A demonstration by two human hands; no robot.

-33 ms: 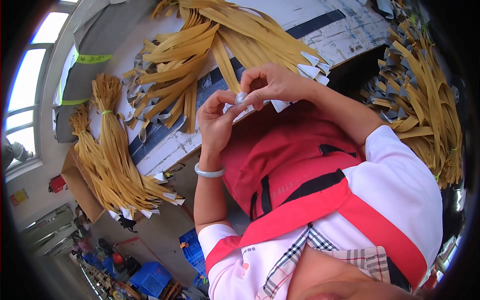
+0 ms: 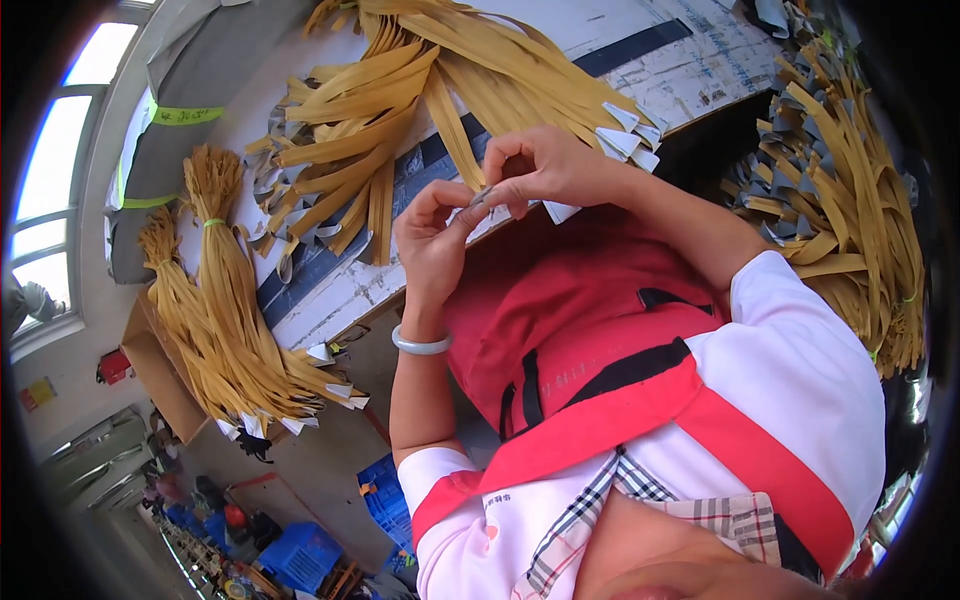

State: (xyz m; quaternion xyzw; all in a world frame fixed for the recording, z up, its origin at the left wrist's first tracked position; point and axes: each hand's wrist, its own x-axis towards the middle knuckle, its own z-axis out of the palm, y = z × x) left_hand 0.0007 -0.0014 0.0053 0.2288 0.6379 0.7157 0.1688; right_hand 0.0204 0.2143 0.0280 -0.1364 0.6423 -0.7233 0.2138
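My left hand (image 2: 432,235), a pale bangle (image 2: 420,345) at its wrist, has thumb and forefinger pinched together. My right hand (image 2: 545,170) meets it there, its fingertips also closed. Between them is a small grey-white tab (image 2: 481,197), mostly covered by the fingers. A tan fabric strip (image 2: 453,130), like zipper tape, runs down from the pile to the pinched tips; whether the tab is joined to it I cannot tell. The heap of tan strips (image 2: 365,95) lies on the table just beyond both hands, several with grey or white ends.
The worn white table (image 2: 700,85) has dark bands and a front edge close to my red apron (image 2: 570,300). Tied tan bundles (image 2: 225,290) hang over its left end beside a cardboard box (image 2: 160,370). More strips (image 2: 850,200) hang at right. Blue crates (image 2: 300,555) stand lower left.
The grey-white tab shows narrower between my fingertips, where before it looked broad and rounded. My hands have barely shifted.
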